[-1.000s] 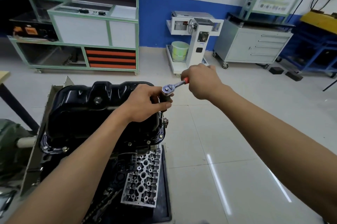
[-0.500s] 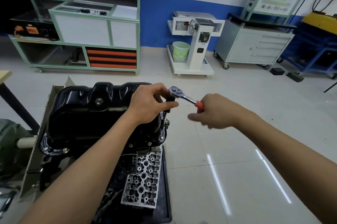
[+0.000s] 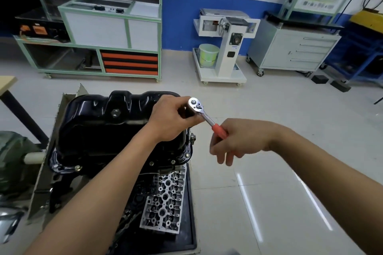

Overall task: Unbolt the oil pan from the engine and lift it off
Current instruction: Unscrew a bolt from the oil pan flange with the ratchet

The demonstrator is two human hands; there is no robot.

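A glossy black oil pan (image 3: 99, 128) sits on top of the upturned engine (image 3: 116, 174), with bolts visible along its near flange. A chrome ratchet wrench (image 3: 199, 109) with a red handle stands over the pan's right edge, its extension running down to a bolt there. My left hand (image 3: 172, 118) grips the ratchet just below its head. My right hand (image 3: 238, 138) holds the red handle end, with the lower fingers loosely spread.
A silver cylinder head (image 3: 163, 198) lies on a black tray (image 3: 190, 223) in front of the engine. Cardboard (image 3: 41, 171) lines the engine's left side. A white machine stand (image 3: 223, 47), a grey drawer cabinet (image 3: 294, 47) and green shelving (image 3: 103, 33) stand across the tiled floor.
My right hand has swung the ratchet handle from the far right round toward me and down. My left hand has stayed on the ratchet head.
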